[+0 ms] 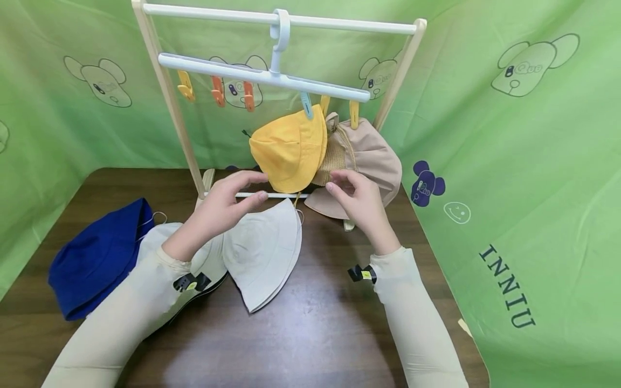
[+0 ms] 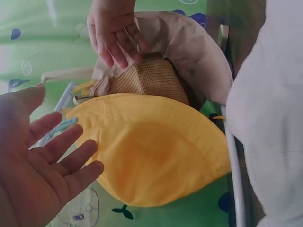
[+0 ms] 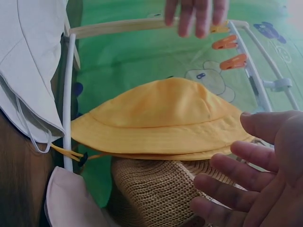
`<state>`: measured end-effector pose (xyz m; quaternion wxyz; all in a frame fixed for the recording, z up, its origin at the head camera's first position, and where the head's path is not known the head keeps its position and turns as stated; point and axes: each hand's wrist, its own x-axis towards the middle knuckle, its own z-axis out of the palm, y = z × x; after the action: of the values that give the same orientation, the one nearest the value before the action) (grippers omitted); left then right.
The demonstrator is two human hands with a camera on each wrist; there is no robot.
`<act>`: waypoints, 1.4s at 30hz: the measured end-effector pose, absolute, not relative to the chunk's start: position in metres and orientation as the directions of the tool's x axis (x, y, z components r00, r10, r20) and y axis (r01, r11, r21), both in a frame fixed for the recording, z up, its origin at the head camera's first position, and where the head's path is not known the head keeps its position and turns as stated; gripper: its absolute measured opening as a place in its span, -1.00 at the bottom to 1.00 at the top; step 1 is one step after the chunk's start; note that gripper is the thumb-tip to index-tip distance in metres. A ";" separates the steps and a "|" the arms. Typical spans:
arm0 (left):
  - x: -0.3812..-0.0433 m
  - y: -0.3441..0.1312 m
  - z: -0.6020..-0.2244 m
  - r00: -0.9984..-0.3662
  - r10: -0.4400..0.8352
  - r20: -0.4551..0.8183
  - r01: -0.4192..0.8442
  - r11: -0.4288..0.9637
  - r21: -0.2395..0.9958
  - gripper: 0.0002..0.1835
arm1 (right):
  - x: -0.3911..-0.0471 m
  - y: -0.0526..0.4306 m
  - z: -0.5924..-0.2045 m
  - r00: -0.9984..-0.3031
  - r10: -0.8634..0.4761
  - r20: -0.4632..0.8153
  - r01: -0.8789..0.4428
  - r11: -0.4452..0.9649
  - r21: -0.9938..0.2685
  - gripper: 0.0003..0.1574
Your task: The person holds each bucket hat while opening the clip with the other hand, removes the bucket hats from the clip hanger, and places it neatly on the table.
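A yellow bucket hat (image 1: 288,148) hangs from a blue clip (image 1: 306,105) on a pale blue hanger (image 1: 257,75). Behind it to the right, a beige hat (image 1: 373,156) hangs from a yellow clip (image 1: 354,115), with brown woven material (image 1: 333,161) between the two. In the head view, my left hand (image 1: 220,205) is just left of the yellow hat's lower part, fingers loosely extended. My right hand (image 1: 361,202) is in front of the beige hat, fingers relaxed. Both wrist views show the palms apart from the hats, holding nothing.
A white bucket hat (image 1: 264,248) and a blue hat (image 1: 102,258) lie on the dark wooden table (image 1: 310,345), another pale hat partly under my left arm. The hanger hooks over a wood-and-white rack (image 1: 167,102). Orange clips (image 1: 248,97) hang at its left.
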<state>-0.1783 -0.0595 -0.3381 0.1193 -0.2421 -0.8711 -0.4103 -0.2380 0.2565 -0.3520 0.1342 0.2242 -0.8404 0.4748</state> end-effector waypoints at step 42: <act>-0.274 -0.004 -0.252 -0.948 0.203 0.245 0.319 0.604 0.730 -0.02 | -0.266 0.235 -0.330 -0.910 -0.162 0.383 -0.413 0.450 -0.792 -0.50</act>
<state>-0.2741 -0.0043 -0.2519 0.0687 -0.1461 -0.8929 -0.4202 -0.2664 0.2354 -0.3304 0.1267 0.1706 -0.8421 0.4956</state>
